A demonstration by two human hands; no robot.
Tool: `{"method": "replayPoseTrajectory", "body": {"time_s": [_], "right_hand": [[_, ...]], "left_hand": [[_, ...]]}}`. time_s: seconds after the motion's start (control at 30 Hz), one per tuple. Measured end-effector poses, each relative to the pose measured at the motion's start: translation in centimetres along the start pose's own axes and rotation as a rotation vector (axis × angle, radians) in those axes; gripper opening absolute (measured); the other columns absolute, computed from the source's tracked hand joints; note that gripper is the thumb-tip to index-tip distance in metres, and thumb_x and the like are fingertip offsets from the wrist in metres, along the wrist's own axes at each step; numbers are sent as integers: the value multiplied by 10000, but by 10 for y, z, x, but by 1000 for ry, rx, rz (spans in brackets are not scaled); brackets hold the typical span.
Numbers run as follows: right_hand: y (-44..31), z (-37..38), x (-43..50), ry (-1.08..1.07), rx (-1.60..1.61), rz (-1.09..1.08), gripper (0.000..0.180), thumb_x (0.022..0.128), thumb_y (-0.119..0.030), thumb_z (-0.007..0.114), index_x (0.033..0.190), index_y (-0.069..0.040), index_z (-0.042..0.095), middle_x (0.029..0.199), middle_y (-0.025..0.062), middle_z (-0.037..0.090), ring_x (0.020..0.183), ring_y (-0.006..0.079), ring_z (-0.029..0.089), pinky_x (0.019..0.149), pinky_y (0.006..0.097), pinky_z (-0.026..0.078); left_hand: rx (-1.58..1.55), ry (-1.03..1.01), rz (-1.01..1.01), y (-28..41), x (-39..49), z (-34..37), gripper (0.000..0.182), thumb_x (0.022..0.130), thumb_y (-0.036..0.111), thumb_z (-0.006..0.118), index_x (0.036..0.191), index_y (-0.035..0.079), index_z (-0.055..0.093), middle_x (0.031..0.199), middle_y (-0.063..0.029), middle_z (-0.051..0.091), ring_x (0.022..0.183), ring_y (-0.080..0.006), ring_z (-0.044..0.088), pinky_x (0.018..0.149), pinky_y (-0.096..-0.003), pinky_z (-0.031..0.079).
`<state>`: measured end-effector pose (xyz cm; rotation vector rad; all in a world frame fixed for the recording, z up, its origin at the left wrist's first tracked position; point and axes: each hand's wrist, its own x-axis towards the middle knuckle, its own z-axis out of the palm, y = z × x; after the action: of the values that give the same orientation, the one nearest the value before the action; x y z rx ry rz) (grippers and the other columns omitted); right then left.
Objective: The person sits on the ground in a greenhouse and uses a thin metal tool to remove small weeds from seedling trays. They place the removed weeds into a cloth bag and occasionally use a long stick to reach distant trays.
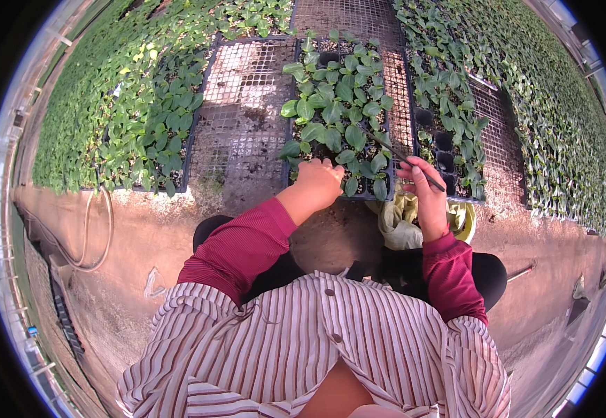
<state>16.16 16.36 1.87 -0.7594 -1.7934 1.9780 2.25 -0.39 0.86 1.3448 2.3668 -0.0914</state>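
Observation:
In front of me lies a black plug tray (391,180) of broad-leaved green seedlings (333,112). My left hand (317,182) is over its near left cells, fingers bent down among the leaves. The fingertips are partly hidden, so I cannot tell whether they pinch anything. Just beyond the tray's right edge, my right hand (427,198) grips a thin dark stick (398,153). The stick slants up and left, its far end above the seedlings.
Another seedling tray (462,199) with several bare cells stands to the right. More seedlings (146,130) spread at left. Mesh (240,120) shows between trays. A pale sack (399,225) sits by a yellow container (470,222) below my right hand. A hose (108,230) loops at left.

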Motion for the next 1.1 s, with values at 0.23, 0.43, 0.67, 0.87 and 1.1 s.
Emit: {"method": "replayPoseTrajectory", "body": {"time_s": [0.23, 0.43, 0.67, 0.87, 1.1], "right_hand": [[10, 11, -4, -123, -48, 26, 205, 839, -160, 475, 981, -33, 548, 919, 69, 595, 821, 126, 575, 615, 203, 428], [13, 9, -10, -129, -82, 18, 223, 847, -183, 460, 986, -32, 548, 900, 67, 597, 799, 125, 574, 626, 208, 427], [9, 7, -10, -87, -116, 11, 225, 849, -167, 455, 1003, -27, 540, 900, 70, 596, 788, 128, 579, 620, 202, 427], [-1, -9, -8, -37, -145, 17, 181, 842, -130, 468, 956, -23, 560, 842, 58, 609, 732, 104, 587, 579, 182, 422], [-12, -39, -7, 155, -166, -88, 211, 861, -158, 446, 943, 2, 557, 837, 87, 605, 723, 116, 587, 572, 189, 437]], "left_hand": [[100, 34, 122, 10, -15, 8, 392, 721, 340, 587, 989, 60, 524, 1024, -112, 513, 963, -276, 473, 717, -405, 412], [97, -1, 230, 27, -34, 11, 365, 689, 322, 613, 947, 74, 545, 959, -96, 538, 932, -251, 471, 728, -411, 378], [48, -87, 463, 45, -50, 29, 319, 660, 289, 622, 887, 75, 557, 877, -80, 550, 873, -235, 496, 679, -383, 388], [82, -107, 447, 41, -46, 38, 295, 665, 280, 612, 873, 77, 561, 872, -76, 564, 855, -235, 508, 663, -367, 394], [11, -199, 502, 46, -44, 37, 277, 699, 282, 594, 879, 74, 558, 863, -81, 576, 858, -238, 518, 673, -362, 400]]}}
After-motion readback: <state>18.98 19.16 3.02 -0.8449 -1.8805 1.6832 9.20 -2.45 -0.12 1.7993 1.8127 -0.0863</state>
